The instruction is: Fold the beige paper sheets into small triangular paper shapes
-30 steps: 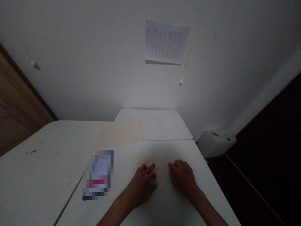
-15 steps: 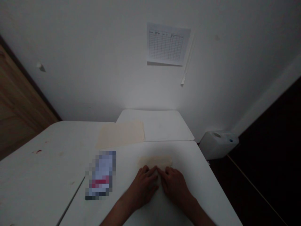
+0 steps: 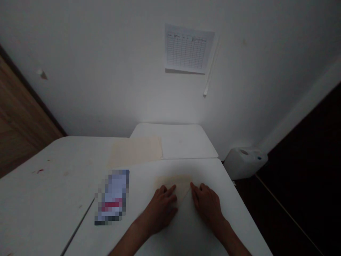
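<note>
On the white table [image 3: 183,234], partly under the left hand [image 3: 163,208], a thin beige sheet [image 3: 182,192] is lying flat, lower-right edge slanting. Left fingers are resting on it, loosely spread. Right hand [image 3: 207,201] is touching its right corner, index extended; can't tell if it's pinching. Sheet's looking light, limp, probably tearable; I'd be gripping corners, gently.
</note>
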Demonstrator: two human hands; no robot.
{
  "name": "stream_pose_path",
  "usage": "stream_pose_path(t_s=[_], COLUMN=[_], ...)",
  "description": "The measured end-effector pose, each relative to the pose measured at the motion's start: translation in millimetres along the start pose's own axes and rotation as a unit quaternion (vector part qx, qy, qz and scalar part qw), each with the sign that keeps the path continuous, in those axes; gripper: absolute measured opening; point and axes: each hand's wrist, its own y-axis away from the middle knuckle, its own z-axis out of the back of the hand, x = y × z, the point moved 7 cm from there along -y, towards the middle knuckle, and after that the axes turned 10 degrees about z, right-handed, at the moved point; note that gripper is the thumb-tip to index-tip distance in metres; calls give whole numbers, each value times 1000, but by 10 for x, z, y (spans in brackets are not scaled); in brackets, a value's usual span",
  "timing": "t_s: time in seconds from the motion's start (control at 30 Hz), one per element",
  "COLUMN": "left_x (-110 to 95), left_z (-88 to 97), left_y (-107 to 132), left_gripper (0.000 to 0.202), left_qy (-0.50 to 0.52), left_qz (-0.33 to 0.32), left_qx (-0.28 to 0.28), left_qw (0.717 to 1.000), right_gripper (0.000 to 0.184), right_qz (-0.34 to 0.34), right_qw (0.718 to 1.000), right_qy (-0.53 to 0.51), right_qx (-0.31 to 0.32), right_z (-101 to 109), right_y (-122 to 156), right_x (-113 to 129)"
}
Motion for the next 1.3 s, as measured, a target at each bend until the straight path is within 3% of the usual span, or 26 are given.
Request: stream_pose_path(t_s=[0.3, 0.37, 0.5, 0.6, 0.7, 0.83, 1.03, 1.17, 1.3], left_x=[-3, -1, 14, 29, 36, 43, 45, 34, 12], left_z=[-14, -12, -14, -28, -42, -46, -39, -33, -19], left_y=[-29, -35, -33, -30, -32, -35, -17, -2, 13], left_gripper=[8, 11, 14, 13, 13, 15, 15, 15, 17], left_qy=[-7, -1, 9, 16, 19, 18, 19, 18, 11], left_qz=[0, 5, 8, 5, 3, 12, 11, -2, -15], left_qx=[-18, -22, -34, -41, -38, -24, -30, -51, -60], left_qw=[1000, 1000, 999, 999, 999, 999, 999, 999, 998], right_gripper=[34, 36, 38, 38, 39, 37, 35, 33, 32], right_qz=[-24, 21, 177, 215, 169, 81, 26, 12, 28], right_qw=[1000, 1000, 980, 971, 981, 994, 999, 999, 1000], right_qy=[15, -10, -78, -86, -79, -50, -8, 11, 9], right_qx=[3, 9, 49, 63, 60, 47, 33, 30, -7], right_z=[-61, -42, 9, 36, 34, 29, 14, 32, 135], right_y=[-27, -11, 125, 218, 200, 69, -104, -149, -146], right_x=[53, 119, 410, 527, 451, 172, -132, -151, 19])
